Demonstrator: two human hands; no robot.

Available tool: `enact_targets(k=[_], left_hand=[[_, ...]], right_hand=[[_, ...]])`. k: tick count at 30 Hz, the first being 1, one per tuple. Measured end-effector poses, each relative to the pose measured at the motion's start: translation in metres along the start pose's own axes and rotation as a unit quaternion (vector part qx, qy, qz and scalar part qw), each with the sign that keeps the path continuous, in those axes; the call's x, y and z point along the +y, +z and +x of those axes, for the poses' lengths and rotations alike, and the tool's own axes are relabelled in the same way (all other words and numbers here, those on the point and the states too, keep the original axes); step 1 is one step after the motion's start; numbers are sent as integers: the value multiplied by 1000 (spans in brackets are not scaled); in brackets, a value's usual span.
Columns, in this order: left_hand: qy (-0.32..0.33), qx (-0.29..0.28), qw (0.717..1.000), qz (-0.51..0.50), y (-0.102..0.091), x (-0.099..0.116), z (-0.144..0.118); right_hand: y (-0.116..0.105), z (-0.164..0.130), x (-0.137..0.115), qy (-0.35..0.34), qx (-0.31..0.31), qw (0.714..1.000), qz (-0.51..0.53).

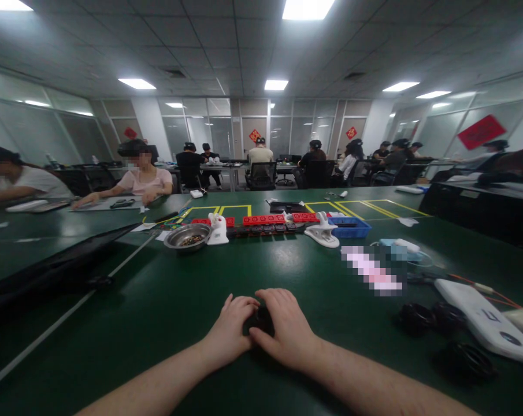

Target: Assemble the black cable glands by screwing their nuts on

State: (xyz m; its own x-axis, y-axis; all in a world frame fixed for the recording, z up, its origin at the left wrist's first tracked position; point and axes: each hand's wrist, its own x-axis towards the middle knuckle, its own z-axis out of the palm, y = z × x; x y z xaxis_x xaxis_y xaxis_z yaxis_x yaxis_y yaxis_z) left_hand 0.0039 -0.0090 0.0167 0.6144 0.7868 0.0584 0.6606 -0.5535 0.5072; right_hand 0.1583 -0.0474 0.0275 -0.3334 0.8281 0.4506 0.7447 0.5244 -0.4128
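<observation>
My left hand and my right hand rest together on the green table near its front edge. Between them sits a small black object, mostly covered by my fingers; both hands close around it. What it is cannot be told. Farther back stand a metal bowl with small parts, a row of red blocks and two white stands, all out of reach of my hands.
A blue bin sits behind the right white stand. At the right lie black ring-shaped parts, a white flat device and cables. A black tray lies at left. Other people sit at the left and at far tables.
</observation>
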Motion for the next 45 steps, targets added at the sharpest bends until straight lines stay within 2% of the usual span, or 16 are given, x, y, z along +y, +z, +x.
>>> enact_targets(k=[5, 11, 23, 28, 33, 39, 45], left_hand=[[7, 2, 1000, -2, 1, -2, 0], [0, 13, 1000, 2, 2, 0, 0], [6, 9, 1000, 6, 5, -5, 2], [-3, 12, 1000, 4, 2, -1, 0], [0, 4, 1000, -7, 1, 0, -1], [5, 12, 1000, -3, 1, -1, -1], [6, 8, 1000, 1, 2, -1, 0]], right_hand=[[4, 0, 3, 23, -10, 999, -29], [2, 1, 0, -13, -37, 999, -7], [3, 1, 0, 21, -21, 999, -16], [1, 1, -2, -18, -20, 1000, 11], [2, 1, 0, 14, -9, 1000, -4], [0, 1, -2, -26, -21, 999, 12], [2, 2, 1, 15, -13, 1000, 1]])
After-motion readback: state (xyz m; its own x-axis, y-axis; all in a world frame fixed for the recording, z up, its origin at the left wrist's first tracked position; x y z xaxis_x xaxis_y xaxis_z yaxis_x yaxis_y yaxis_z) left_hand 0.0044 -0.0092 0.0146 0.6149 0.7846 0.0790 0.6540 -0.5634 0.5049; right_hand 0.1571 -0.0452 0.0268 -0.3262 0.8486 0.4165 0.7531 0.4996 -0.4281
